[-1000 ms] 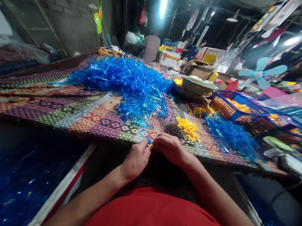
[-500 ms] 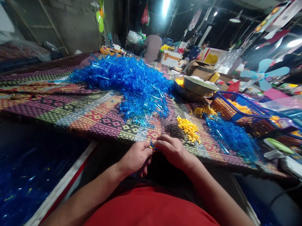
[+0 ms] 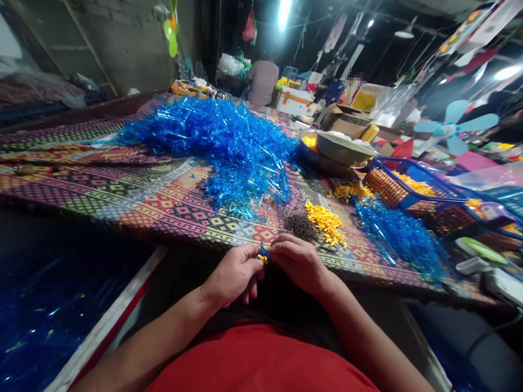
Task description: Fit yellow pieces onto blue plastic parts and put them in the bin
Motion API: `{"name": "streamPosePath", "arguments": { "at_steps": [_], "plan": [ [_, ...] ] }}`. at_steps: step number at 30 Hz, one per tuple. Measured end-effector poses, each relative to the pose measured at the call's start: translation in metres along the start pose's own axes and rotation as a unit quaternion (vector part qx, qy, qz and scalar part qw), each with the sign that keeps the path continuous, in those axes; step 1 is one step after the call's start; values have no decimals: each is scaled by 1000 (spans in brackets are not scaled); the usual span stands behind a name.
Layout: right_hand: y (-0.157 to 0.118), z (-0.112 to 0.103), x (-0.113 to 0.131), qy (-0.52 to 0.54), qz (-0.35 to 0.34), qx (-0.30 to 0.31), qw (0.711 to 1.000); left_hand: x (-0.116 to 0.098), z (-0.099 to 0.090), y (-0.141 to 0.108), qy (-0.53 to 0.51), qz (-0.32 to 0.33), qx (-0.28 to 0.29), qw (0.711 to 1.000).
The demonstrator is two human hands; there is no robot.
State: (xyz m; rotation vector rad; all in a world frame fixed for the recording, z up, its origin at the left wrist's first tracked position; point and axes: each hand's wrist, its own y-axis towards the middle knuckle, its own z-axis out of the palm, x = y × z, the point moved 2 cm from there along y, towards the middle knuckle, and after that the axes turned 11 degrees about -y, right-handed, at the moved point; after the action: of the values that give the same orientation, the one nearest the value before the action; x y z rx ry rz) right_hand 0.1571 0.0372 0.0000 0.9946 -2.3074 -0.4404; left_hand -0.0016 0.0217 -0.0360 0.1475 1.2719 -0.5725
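The **left hand** (image 3: 234,276) and **right hand** (image 3: 295,261) meet just off the front edge of a woven **mat** (image 3: 157,206), their fingers curled inward and pressed together. Between their fingertips they pinch a tiny **plastic piece** (image 3: 263,254), blue with a yellow end; its exact shape is hidden by the fingers. The hands sit close above the person's **red shirt** (image 3: 254,369), with open room on either side.

Just ahead of the right hand lie a loose heap of ribbed yellow **pieces** (image 3: 323,223) and, touching it, a small mound of dark **granules** (image 3: 300,226). Farther up, a large tangle of glossy, translucent blue **rods** (image 3: 211,150) spreads over the mat's geometric pattern. A smaller blue **tangle** (image 3: 394,236) lies to the right, beside a blue-rimmed **basket** (image 3: 400,185) holding yellow pieces. A dented metal **bowl** (image 3: 344,149) sits beyond it.

Below the mat's edge on the left, a blue **sheet** (image 3: 35,319) glints with scattered bits. Across the cluttered, dim room, a seated **co-worker** (image 3: 262,83) faces away near a rough brick **wall** (image 3: 121,28).
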Motion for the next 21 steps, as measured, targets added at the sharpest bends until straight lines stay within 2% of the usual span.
{"name": "streamPosePath", "arguments": {
  "at_steps": [5,11,16,19,21],
  "plan": [
    [-1,2,-1,42,33,-28,998,4,1,0,28,35,-21,999],
    [-4,0,-4,101,66,-25,992,-1,7,-1,-23,5,15,1000],
    [-6,2,-10,110,82,-34,990,-5,10,-3,70,63,-41,995],
    [-4,4,-11,93,84,-52,991,-5,12,0,79,63,-68,993],
    [-4,4,-9,52,87,-90,991,-5,13,5,62,52,-85,993]
  ]
}}
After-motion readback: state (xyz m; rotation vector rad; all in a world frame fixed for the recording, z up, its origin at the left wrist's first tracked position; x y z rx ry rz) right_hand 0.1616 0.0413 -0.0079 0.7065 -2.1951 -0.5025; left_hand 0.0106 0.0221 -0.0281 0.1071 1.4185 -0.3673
